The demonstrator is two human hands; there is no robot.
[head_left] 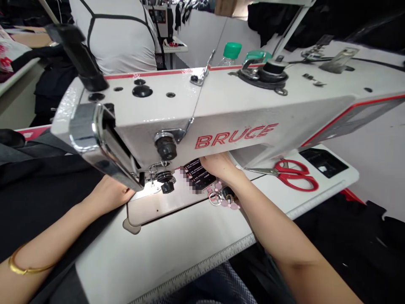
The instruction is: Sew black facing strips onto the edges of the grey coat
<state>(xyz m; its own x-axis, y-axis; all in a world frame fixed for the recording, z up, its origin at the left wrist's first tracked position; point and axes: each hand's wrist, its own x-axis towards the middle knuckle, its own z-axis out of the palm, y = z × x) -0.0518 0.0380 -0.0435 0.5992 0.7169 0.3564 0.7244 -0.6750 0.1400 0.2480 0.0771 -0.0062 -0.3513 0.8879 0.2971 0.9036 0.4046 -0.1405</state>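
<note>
A: What are the two hands doing?

B: The right hand (220, 166) reaches under the arm of a white sewing machine (237, 114), at the far side of a phone (202, 179). Its fingertips are hidden, so I cannot tell whether they pinch it. The left hand (110, 194) lies at black cloth (41, 190), beside the lit needle plate (147, 191); its fingers are mostly out of sight too, spread or closed I cannot tell.

A: How is the phone best handled there?

B: My judgement: by its edges, in a light grip, sliding it clear of the overhanging arm before any tilting. The charm (215, 197) beside it could snag, so mind that. The left fingers are safest away from the needle, the foot off the pedal.

A: Where is the phone, and how does it look?

B: Flat on the metal bed plate, set back from the sewing table's (177, 245) ruler-marked near edge. Dark screen, rows of pale, unreadable text, small pictures; its left side is pixelated. The charm, pink pieces and a metal ring, lies at its near right corner. Red-handled scissors (283, 172) rest towards the table's right end.
</note>
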